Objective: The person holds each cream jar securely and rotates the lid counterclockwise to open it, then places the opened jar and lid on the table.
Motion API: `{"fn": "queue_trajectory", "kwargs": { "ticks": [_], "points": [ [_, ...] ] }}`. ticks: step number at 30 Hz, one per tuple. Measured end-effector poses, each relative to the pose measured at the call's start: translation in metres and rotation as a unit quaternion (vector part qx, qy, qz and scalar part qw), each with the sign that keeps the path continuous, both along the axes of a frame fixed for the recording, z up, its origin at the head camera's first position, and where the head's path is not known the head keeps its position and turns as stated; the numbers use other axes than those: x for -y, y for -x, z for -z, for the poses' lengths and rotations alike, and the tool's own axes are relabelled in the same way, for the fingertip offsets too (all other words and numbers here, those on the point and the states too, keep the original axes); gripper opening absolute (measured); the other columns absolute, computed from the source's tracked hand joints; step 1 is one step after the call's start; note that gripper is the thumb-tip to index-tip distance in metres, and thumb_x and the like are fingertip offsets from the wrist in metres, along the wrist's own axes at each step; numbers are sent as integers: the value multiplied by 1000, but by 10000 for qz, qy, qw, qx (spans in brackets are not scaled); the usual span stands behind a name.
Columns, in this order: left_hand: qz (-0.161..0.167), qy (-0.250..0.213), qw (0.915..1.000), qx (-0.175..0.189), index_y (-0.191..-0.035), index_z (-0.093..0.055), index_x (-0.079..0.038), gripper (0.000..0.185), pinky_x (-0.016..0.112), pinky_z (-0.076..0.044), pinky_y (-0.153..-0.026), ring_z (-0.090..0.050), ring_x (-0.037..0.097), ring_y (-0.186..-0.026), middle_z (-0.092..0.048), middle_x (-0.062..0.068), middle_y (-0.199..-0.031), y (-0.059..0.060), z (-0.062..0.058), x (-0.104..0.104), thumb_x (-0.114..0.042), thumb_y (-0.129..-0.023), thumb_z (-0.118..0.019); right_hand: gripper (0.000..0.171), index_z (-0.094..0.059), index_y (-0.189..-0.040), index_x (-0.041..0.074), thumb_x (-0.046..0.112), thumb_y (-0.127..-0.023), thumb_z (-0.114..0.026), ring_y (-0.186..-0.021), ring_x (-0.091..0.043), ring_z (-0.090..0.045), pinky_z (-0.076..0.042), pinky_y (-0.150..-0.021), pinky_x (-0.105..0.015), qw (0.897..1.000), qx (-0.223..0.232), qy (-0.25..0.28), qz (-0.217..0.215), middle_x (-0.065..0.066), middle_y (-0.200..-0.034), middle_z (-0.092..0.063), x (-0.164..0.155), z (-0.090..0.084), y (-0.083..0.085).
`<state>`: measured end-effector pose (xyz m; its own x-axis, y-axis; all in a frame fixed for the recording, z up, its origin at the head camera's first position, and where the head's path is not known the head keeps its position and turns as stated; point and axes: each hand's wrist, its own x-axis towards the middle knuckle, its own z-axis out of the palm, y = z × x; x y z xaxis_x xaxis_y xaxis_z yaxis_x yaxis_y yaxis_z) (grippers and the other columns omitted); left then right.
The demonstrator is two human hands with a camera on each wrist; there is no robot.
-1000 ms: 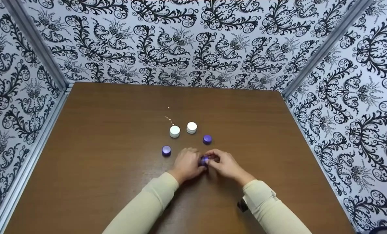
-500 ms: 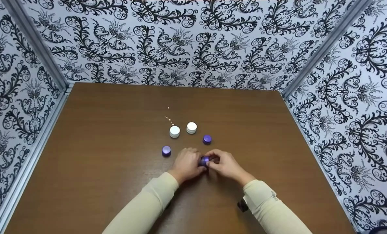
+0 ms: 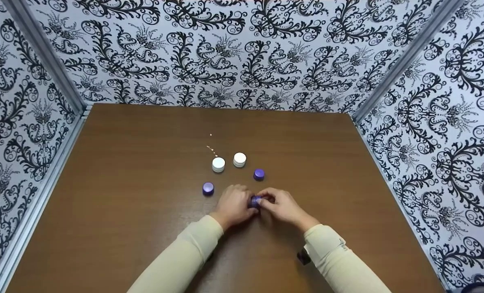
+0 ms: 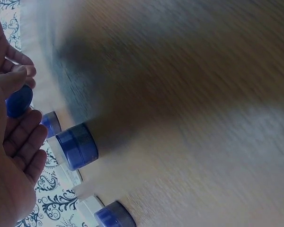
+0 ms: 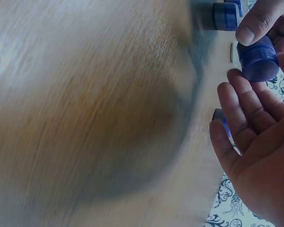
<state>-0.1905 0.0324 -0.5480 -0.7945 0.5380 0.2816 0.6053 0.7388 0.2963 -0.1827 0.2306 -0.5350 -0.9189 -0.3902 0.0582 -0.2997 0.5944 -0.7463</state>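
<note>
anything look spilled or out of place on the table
A short trail of small pale specks lies on the brown table just behind the left white jar, like spilled crumbs or drops. What they are is too small to tell. The jars all stand upright.

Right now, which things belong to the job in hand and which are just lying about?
In hand:
left hand
right hand
purple jar, held between both

Lying about:
two white jars
two more purple jars
table

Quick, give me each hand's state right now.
Left hand: fingers pinch the purple jar.
Right hand: fingers grip the same purple jar.
</note>
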Motion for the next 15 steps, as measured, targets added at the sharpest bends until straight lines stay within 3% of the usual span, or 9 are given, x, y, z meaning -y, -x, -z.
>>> {"fn": "queue_trajectory", "kwargs": {
  "ticks": [9,15],
  "points": [
    [-54,135,9999,-30,-91,-75,-11,35,40,-48,-78,-61,23,-82,-62,0,-85,0,0,-2,-41,-75,-82,22,-66,-109,3,5,-87,-70,-89,-21,-66,-54,-80,-38,9994,140,289,-131,-5,-98,-69,-1,-1,0],
    [-108,213,9997,-88,-90,-74,-12,35,41,-49,-78,-62,24,-84,-64,1,-86,-1,0,-2,-42,-74,-82,25,-66,-114,2,8,-90,-67,-93,-21,-67,-53,-83,-38,9997,91,194,-134,-6,-102,-70,-1,0,0]
  ]
}}
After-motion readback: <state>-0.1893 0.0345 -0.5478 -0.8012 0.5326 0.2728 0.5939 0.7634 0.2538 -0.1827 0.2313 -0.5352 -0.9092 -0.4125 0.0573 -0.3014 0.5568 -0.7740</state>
